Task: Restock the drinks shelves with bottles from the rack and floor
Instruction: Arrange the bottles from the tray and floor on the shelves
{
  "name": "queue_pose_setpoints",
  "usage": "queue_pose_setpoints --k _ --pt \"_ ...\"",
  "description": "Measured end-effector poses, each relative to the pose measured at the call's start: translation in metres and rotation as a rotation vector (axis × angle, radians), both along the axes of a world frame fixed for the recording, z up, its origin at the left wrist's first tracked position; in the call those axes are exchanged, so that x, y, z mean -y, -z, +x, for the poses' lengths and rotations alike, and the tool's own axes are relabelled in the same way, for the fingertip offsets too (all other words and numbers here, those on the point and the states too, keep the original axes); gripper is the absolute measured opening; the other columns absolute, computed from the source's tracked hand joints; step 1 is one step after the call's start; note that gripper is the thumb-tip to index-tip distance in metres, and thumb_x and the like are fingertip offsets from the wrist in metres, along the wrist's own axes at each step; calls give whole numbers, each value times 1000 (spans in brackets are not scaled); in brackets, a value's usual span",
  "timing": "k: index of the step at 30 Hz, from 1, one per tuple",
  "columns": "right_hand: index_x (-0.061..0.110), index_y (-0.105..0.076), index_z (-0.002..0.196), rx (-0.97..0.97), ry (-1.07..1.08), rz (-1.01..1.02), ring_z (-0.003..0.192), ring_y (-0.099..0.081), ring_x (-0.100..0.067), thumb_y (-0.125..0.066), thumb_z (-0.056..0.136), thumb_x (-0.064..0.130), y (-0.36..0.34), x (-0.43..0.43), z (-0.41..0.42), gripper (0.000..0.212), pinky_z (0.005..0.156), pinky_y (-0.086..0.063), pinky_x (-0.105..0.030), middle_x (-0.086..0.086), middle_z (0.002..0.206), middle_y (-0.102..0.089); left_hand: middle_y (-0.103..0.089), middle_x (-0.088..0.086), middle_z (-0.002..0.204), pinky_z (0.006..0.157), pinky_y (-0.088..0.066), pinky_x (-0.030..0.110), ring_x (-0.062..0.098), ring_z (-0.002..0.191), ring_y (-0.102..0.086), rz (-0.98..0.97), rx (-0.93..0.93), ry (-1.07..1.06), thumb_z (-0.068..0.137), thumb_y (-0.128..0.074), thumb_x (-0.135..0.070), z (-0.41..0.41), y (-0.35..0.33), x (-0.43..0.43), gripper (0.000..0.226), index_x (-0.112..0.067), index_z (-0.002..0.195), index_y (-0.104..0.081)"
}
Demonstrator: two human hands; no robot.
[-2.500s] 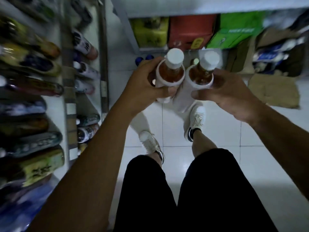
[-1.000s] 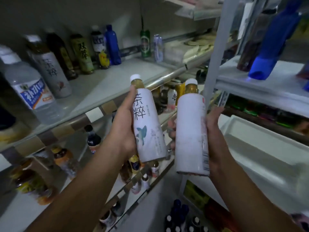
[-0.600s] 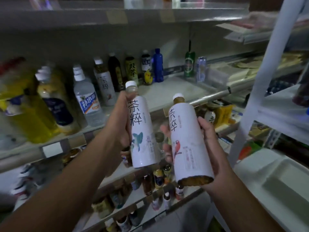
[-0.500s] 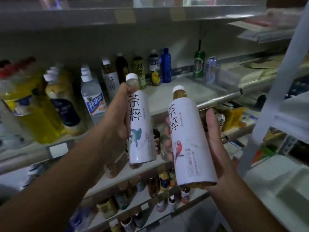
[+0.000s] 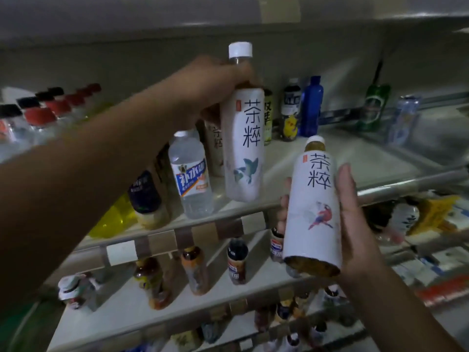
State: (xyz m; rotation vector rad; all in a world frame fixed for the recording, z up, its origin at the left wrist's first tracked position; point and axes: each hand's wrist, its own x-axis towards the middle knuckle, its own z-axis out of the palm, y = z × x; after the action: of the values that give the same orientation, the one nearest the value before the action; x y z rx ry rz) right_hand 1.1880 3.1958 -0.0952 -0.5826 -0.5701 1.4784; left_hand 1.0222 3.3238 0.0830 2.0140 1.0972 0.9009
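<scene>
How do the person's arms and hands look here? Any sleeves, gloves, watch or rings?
Both arms are bare: no sleeve shows on the left arm or the right arm. The left hand and right hand wear no gloves. Neither wrist carries a watch or bracelet. No ring shows on the right hand; the left hand is too blurred to tell.
</scene>
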Motion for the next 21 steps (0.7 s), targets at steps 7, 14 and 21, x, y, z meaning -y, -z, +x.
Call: queue_pose_setpoints --k 7,14,21 --pt "15 -66 113 509 213 54 84 -75 -28 -85 64 45 -26 -65 -15 61 66 -59 -38 -13 99 -76 -77 3 89 76 -61 35 21 85 -74 -59 -334 55 84 -73 -35 1 -12 -72 28 -13 102 -71" --pt "30 -54 131 640 263 208 97 -74 -15 -81 70 45 -32 -116 -21 68 69 -59 -25 5 111 -75 -71 7 91 69 -62 28 14 73 -73 11 -530 9 77 -80 -11 8 -2 -110 15 -12 86 -67" --pt "42 -50 126 589 295 232 103 -71 -14 -84 70 29 -4 -141 -31 66 77 -60 -30 2 118 -72 -70 8 92 62 -59 21 17 78 -70 19 -597 36 74 -82 -9 3 4 -122 22 -9 90 -67"
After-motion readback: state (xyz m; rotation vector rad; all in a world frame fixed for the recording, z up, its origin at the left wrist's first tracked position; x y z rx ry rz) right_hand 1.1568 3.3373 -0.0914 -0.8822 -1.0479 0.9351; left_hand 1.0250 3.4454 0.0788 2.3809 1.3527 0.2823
